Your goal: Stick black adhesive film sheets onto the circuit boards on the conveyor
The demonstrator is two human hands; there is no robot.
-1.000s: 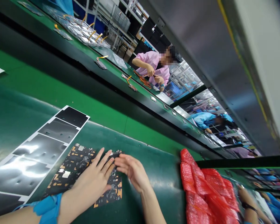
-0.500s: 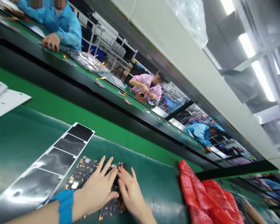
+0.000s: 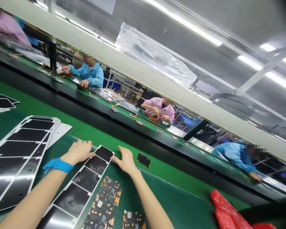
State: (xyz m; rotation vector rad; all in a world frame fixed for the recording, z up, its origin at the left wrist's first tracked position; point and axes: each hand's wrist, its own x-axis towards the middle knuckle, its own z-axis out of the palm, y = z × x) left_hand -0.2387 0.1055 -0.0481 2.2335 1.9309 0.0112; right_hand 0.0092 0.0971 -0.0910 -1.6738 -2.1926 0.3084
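Note:
A long white-edged strip of black film panels [image 3: 88,171] lies slantwise on the green work surface. At its far left corner is my left hand [image 3: 79,151], which wears a blue wristband. The thumb points at the strip's edge and the fingers are bent, apart from the thumb. My right hand [image 3: 125,159] is at the far right corner. Its thumb tip meets the edge and its fingers are spread from the thumb. Right of the strip lie black circuit boards with orange parts [image 3: 105,202], and another such board [image 3: 133,220] is below my right forearm. Neither hand holds a board.
More black film strips [image 3: 26,140] are stacked at the left. A small dark board [image 3: 143,160] lies on the green ledge beyond my right hand. Red plastic [image 3: 228,211] is at the lower right. Across the conveyor [image 3: 124,119], several people work.
My hands have left the circuit boards and moved to the far corners of the film strip, spreading apart. The view has turned left, bringing the stacked strips into sight.

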